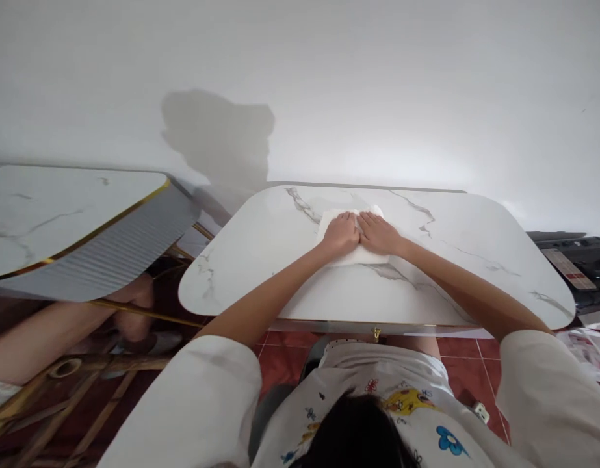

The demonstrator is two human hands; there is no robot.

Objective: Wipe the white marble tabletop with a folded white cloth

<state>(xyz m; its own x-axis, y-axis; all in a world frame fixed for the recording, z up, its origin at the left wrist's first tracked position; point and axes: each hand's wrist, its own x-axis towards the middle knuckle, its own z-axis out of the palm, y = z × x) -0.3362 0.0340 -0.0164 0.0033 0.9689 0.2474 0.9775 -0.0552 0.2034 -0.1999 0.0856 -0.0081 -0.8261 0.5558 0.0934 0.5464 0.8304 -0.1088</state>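
A white cloth or tissue (pixel 358 255) lies on the white marble-patterned tabletop (pixel 251 253), a little above its middle. My left hand (pixel 342 234) rests palm down on the left part of the cloth, fingers laid flat. Beside it, my right hand (pixel 378 232) presses flat on the right part, its fingers pointing up and left. The two hands touch or nearly touch at the thumbs. Both cover much of the cloth, and the palms are hidden.
A second marble-patterned table (pixel 70 214) with gold trim stands at the left, with another person's legs (pixel 70 325) beneath it. A bamboo frame (pixel 85 396) is at the lower left. Black equipment (pixel 582 260) sits at the right. A white wall (pixel 378 84) rises behind.
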